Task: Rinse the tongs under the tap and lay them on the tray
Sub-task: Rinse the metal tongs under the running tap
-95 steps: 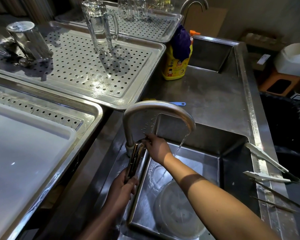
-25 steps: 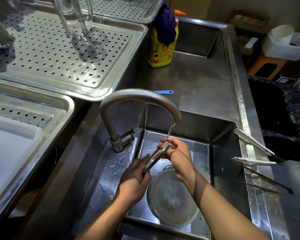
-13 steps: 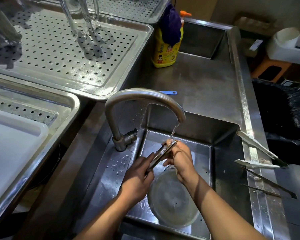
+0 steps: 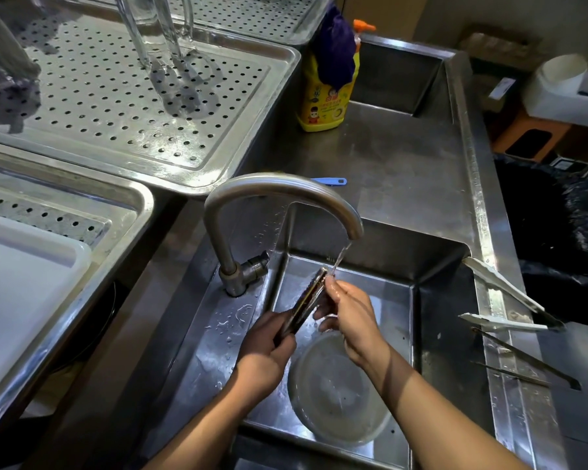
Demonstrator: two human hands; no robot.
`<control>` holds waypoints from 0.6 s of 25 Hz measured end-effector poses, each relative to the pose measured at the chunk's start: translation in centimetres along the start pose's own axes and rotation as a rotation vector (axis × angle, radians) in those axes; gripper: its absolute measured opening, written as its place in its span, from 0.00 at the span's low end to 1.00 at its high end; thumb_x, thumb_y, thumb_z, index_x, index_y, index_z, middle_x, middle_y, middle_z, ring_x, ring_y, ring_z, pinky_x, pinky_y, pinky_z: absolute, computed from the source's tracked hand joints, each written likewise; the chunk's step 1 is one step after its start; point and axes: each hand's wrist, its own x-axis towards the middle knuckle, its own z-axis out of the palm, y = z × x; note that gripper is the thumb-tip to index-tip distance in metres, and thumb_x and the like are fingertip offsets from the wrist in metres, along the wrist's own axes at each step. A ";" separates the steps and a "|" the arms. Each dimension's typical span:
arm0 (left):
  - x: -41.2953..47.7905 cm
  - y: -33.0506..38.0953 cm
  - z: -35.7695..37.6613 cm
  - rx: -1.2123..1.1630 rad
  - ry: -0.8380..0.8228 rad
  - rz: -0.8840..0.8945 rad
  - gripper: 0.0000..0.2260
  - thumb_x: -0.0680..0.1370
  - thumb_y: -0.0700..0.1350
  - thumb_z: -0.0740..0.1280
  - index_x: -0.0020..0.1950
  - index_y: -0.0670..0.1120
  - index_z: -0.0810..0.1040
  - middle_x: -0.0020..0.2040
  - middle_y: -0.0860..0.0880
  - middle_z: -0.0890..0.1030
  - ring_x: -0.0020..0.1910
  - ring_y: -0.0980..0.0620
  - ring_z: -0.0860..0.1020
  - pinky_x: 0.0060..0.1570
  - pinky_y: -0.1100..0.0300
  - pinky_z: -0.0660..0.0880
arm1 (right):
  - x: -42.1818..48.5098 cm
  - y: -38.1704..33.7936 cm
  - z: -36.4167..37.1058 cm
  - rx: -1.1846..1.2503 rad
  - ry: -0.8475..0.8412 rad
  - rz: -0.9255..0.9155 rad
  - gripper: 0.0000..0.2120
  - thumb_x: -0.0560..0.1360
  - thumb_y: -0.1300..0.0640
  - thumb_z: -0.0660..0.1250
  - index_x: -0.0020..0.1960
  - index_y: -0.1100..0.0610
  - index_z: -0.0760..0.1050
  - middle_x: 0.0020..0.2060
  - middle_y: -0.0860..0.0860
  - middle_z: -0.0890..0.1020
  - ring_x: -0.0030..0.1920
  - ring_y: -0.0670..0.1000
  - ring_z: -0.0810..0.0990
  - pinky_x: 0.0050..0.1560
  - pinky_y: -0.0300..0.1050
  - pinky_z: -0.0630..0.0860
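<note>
Metal tongs (image 4: 307, 300) slant up over the sink basin (image 4: 353, 293), their tips just under the thin stream from the curved tap (image 4: 279, 191). My left hand (image 4: 269, 344) grips their lower end. My right hand (image 4: 350, 310) has its fingers on the upper part of the tongs, wet from the water. A perforated steel tray (image 4: 123, 96) lies at the upper left with a glass mug (image 4: 157, 28) on it.
A clear bowl (image 4: 336, 391) sits in the basin below my hands. White-tipped tongs (image 4: 503, 300) and thin metal tongs (image 4: 523, 361) lie on the sink's right rim. A yellow detergent bottle (image 4: 323, 100) stands behind. A white board (image 4: 17, 300) rests on the near left tray.
My right hand left the tap handle, and both hands brought the tongs under the running water. Over the last second the tongs stay there while the right hand's fingers shift along them.
</note>
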 end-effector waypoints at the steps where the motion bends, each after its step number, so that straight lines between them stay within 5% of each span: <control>1: 0.0 0.0 0.3 -0.066 -0.008 -0.075 0.13 0.75 0.35 0.65 0.43 0.54 0.81 0.40 0.51 0.75 0.35 0.57 0.76 0.36 0.60 0.73 | 0.1 -0.1 -0.2 0.002 0.018 -0.002 0.10 0.81 0.55 0.65 0.48 0.60 0.82 0.36 0.53 0.85 0.32 0.49 0.80 0.27 0.42 0.76; 3: -0.1 -0.1 0.8 -0.188 0.003 -0.209 0.12 0.76 0.34 0.64 0.46 0.49 0.83 0.40 0.43 0.79 0.33 0.53 0.78 0.33 0.57 0.75 | 0.1 0.0 -0.2 0.068 0.021 -0.013 0.07 0.79 0.60 0.66 0.53 0.59 0.82 0.40 0.53 0.87 0.32 0.47 0.78 0.28 0.41 0.77; 8: -0.7 0.1 1.3 -0.459 0.028 -0.403 0.10 0.78 0.41 0.66 0.54 0.50 0.85 0.35 0.45 0.84 0.30 0.48 0.78 0.27 0.62 0.70 | -0.2 -0.2 0.3 0.249 0.017 0.031 0.10 0.82 0.52 0.64 0.53 0.57 0.80 0.37 0.57 0.85 0.28 0.48 0.76 0.25 0.39 0.73; 10: -0.6 0.2 1.3 -0.492 0.033 -0.412 0.10 0.76 0.43 0.66 0.54 0.50 0.84 0.34 0.47 0.83 0.30 0.47 0.78 0.27 0.60 0.68 | 0.0 -0.9 0.0 0.332 -0.033 0.021 0.05 0.80 0.57 0.66 0.54 0.54 0.80 0.41 0.56 0.85 0.30 0.47 0.76 0.27 0.38 0.74; 15: -0.3 0.5 1.0 -0.502 0.023 -0.422 0.10 0.73 0.45 0.68 0.52 0.51 0.85 0.35 0.47 0.83 0.32 0.45 0.77 0.31 0.56 0.67 | 0.4 -1.3 0.3 0.082 -0.016 0.000 0.08 0.81 0.55 0.66 0.56 0.58 0.75 0.39 0.57 0.84 0.28 0.48 0.76 0.28 0.43 0.77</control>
